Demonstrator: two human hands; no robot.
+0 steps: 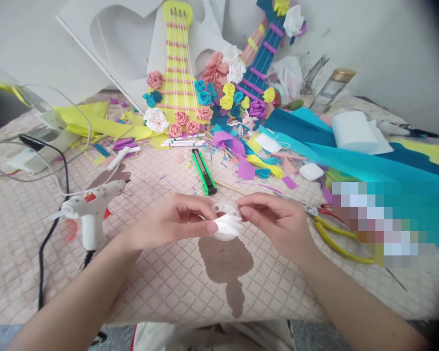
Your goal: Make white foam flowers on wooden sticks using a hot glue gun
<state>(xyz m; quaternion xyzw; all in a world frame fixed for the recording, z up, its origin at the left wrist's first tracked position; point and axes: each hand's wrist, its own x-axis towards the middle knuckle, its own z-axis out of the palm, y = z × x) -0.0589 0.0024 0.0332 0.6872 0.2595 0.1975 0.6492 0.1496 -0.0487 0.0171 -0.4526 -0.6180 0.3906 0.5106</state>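
The left hand (179,219) hides part of the white piece (229,225), whose folds are blurred. Coarse pixel blocks mask something on the teal sheet (433,209) at right. Both forearms and the teal sheet run past the picture's edges. The small scraps (219,156) beyond the cutter (204,171) are too small to tell apart.

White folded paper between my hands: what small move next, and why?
I'd probably ease the right hand's fingers down towards the paper's right edge, holding the left hand steady. The left thumb presses the paper's left side over the white disc with holes, while the right fingers are up by the disc's upper right rim, so the paper's right side looks unsupported.
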